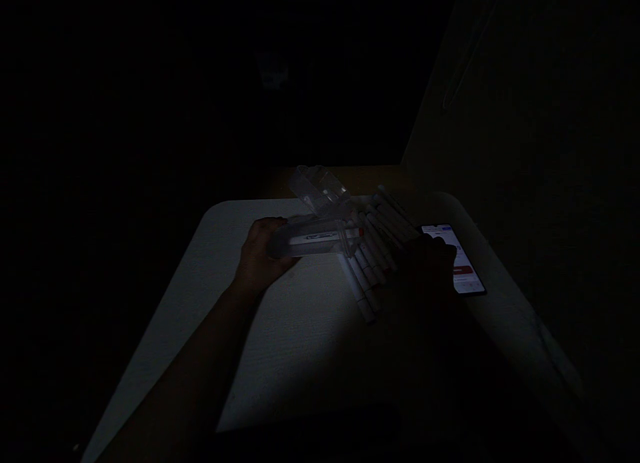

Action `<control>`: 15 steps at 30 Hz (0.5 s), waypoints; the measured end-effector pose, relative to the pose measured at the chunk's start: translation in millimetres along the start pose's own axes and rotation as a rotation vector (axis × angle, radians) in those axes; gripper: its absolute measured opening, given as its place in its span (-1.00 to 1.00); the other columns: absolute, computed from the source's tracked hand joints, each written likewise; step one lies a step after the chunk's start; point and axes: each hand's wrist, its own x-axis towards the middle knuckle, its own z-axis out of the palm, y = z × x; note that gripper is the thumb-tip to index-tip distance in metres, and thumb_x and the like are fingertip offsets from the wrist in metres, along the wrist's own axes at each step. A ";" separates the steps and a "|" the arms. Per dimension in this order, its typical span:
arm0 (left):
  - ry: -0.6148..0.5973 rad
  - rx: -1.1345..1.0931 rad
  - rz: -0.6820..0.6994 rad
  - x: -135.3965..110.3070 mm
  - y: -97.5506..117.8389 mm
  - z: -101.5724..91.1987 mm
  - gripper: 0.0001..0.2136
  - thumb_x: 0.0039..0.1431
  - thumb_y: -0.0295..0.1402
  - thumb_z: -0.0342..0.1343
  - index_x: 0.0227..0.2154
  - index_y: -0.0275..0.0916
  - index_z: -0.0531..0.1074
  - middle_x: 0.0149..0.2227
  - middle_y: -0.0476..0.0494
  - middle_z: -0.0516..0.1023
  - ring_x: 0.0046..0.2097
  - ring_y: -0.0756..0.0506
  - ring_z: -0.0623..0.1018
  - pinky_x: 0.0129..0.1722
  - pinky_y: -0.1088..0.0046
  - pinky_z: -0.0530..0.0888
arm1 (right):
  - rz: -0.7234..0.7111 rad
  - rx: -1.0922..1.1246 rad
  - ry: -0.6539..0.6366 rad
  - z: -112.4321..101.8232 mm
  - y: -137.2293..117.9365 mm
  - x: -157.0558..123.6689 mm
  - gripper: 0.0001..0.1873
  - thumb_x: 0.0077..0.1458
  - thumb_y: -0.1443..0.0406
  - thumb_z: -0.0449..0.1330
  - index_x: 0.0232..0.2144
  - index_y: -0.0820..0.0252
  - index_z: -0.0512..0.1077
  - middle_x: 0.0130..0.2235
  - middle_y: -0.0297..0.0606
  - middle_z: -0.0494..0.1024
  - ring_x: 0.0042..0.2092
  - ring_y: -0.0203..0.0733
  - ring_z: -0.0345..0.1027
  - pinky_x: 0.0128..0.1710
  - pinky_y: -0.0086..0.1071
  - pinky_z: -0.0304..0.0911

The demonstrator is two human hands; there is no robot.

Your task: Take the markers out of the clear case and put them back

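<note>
1. one white marker (pixel 325 236) with a red end lies inside a clear plastic case (pixel 285 243) above the left part of the surface (pixel 285 336).
2. the left hand (pixel 261 250) has its grip wrapped around the case's left end.
3. a clear plastic flap (pixel 323 188) stands just beyond the case.
4. several loose markers (pixel 373 243) lie slanted to its right.
5. the right hand (pixel 430 263), in deep shadow, is beside them, partly covering a lit smartphone (pixel 469 283); i cannot tell its grip's opening or hold.
</note>
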 end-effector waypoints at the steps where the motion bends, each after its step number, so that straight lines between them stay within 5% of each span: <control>1: 0.001 0.002 -0.001 -0.1 0.0 0.1 -0.42 -0.17 -0.11 0.25 -0.05 -0.16 0.26 -0.08 -0.17 0.38 -0.05 -0.17 0.41 -0.06 0.27 0.40 | 0.013 -0.007 0.002 -0.8 0.2 0.6 -0.55 0.17 0.18 -0.17 -0.23 0.26 0.45 -0.16 0.03 0.42 -0.16 0.08 0.28 -0.25 -0.12 0.11; 5: 0.016 0.012 0.018 0.4 0.4 0.1 -0.43 -0.17 -0.11 0.25 -0.06 -0.18 0.27 -0.08 -0.17 0.38 -0.05 -0.16 0.41 -0.07 0.28 0.40 | 0.036 0.006 0.053 1.1 5.6 4.6 -0.57 0.17 0.21 -0.17 -0.21 0.27 0.44 -0.19 0.04 0.43 -0.18 0.08 0.31 -0.26 -0.11 0.14; 10: 0.022 0.023 0.033 1.1 -0.6 1.0 -0.43 -0.16 -0.12 0.25 -0.06 -0.18 0.27 -0.09 -0.16 0.38 -0.06 -0.17 0.42 -0.08 0.28 0.41 | 0.037 0.326 0.109 8.3 20.0 8.5 -0.60 0.18 0.22 -0.14 -0.19 0.24 0.45 -0.16 -0.07 0.50 -0.13 -0.05 0.37 -0.14 -0.21 0.17; 15: 0.038 0.018 0.039 0.9 -0.5 1.8 -0.42 -0.17 -0.11 0.25 -0.05 -0.18 0.28 -0.09 -0.16 0.39 -0.06 -0.16 0.43 -0.08 0.29 0.42 | 0.056 0.747 0.381 12.3 27.1 9.0 -0.64 0.10 0.20 0.01 -0.14 0.26 0.44 -0.12 -0.13 0.51 -0.09 -0.17 0.38 -0.08 -0.34 0.24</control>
